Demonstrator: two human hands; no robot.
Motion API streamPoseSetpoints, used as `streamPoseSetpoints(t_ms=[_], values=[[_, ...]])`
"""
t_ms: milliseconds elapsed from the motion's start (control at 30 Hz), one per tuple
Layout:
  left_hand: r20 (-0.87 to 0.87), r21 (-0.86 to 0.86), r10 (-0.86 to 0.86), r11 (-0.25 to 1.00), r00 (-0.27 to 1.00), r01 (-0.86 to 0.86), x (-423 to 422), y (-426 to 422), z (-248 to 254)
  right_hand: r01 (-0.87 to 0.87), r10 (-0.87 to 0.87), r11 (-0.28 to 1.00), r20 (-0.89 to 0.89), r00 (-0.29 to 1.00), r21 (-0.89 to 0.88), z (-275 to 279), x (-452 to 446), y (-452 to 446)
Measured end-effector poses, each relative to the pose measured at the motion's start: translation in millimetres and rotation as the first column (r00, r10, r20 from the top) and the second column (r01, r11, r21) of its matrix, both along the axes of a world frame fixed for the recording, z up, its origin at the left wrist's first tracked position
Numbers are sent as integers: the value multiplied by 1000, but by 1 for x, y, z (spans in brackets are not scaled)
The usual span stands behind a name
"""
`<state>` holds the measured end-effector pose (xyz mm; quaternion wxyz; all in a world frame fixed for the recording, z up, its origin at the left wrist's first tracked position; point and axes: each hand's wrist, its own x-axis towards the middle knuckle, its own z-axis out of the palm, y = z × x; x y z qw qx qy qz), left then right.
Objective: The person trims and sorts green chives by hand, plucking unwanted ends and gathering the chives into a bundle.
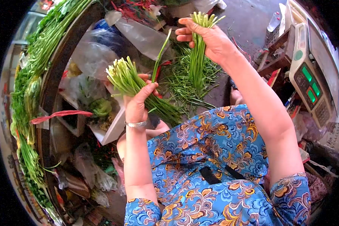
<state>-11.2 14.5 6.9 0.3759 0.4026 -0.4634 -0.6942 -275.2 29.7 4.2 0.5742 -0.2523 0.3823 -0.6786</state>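
Observation:
My left hand is wrapped round a thick bunch of green stems, with the pale cut ends pointing up and left. A single longer stem stands up beside that hand's fingertips. My right hand holds a second, thinner bunch of stems near its pale top ends, and the bunch hangs downward. The right fingers curve round with their tips towards the left. Below the hanging bunch lies a loose heap of green trimmings on the floor.
Leafy greens line a curved shelf edge at the left, where a red strip hangs over. Plastic bags and a white box lie left of centre. On the right stands a scale with a lit green display.

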Motion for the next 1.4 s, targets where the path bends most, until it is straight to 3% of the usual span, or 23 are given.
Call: streamPoseSetpoints(t_ms=[200,467,533,600,667,933,967,1000,1100,1133,1200,1233,1267,1300,1333,1367,1400], values=[[33,-46,-5,999,999,7,-4,1,-1,-39,37,995,22,999,88,1,16,3],[-6,-104,48,993,999,-48,-4,2,0,-147,192,947,-136,972,285,-8,23,2],[-9,-113,33,993,999,-34,-5,4,1,-226,237,917,10,972,329,-10,25,2],[41,-104,-34,994,999,38,-5,9,4,-240,242,918,34,970,315,-15,24,-3],[55,-101,-99,989,994,104,-7,15,9,-208,162,945,189,968,253,-13,23,-4],[131,-108,-97,988,987,112,-8,14,6,-156,118,984,354,928,81,-6,3,-6],[130,-107,-98,988,987,112,-8,13,5,-223,211,975,444,871,-26,-15,-3,-9],[119,-103,-104,988,988,116,-8,12,4,-223,210,975,444,871,-25,-12,-4,-8],[101,-80,-98,991,990,106,-7,9,-1,-102,150,987,506,849,-121,-6,-11,-7],[91,-67,-87,993,992,93,-5,6,-2,-99,193,976,552,811,-196,-8,-20,-8],[47,4,-77,997,996,77,0,3,-5,-233,480,865,601,640,-443,-17,-49,-15],[29,-7,-62,998,998,63,0,2,-5,-230,474,856,526,706,-463,-21,-66,-16],[11,-19,-51,998,999,51,1,0,-6,-225,459,845,445,769,-484,-21,-76,-18],[35,-24,-32,999,999,33,3,-2,-6,55,37,958,312,949,-282,-6,-65,-11],[40,-27,-29,999,999,30,5,-4,-7,388,-381,911,75,922,-137,12,-52,-1],[4,-11,-10,1000,1000,10,6,-6,-9,556,-560,827,-234,795,-89,21,-46,1],[-30,8,9,1000,1000,-8,7,-7,-10,556,-560,827,-231,796,-87,14,-47,-1]])
